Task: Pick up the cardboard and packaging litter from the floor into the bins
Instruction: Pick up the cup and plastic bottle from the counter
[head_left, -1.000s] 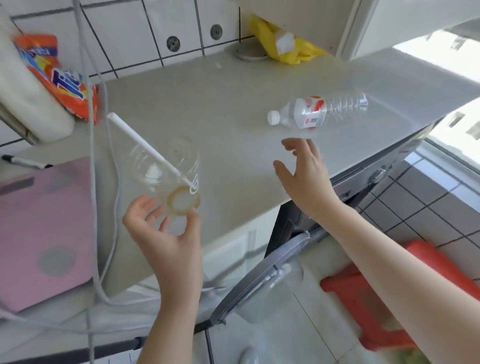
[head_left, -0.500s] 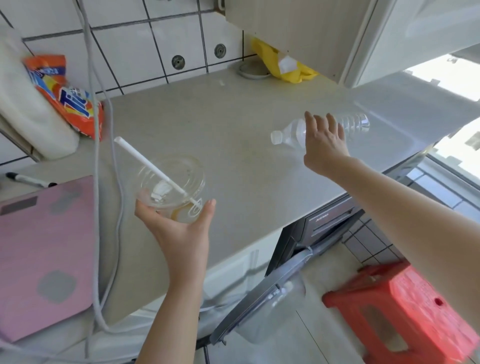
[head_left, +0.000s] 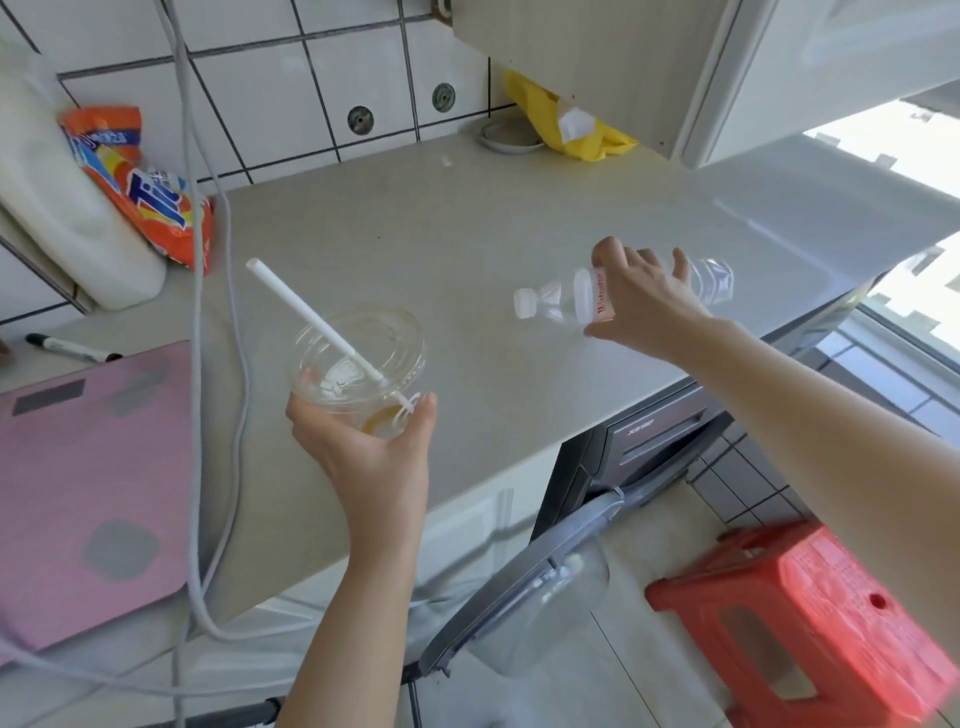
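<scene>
White glazed wall tiles with dark grout back a smooth, pale grey stone counter (head_left: 467, 249). At its left lie a flat pink bathroom scale (head_left: 88, 483) with grey pads, a black marker pen (head_left: 72, 349), a crinkled orange detergent bag (head_left: 145, 192) leaning on a white plastic jug (head_left: 67, 208), and a grey cable (head_left: 208, 322) draped downward. The left hand (head_left: 374, 447) cups a clear plastic domed cup (head_left: 358, 364) from below, fingers curled round its base, a white straw (head_left: 317, 322) poking through the lid. Further right, the right hand (head_left: 649, 306) grips a ribbed clear plastic bottle (head_left: 566, 301) with a white cap, lying sideways on the counter. A red plastic stool (head_left: 810, 623) stands on the tiled floor.
</scene>
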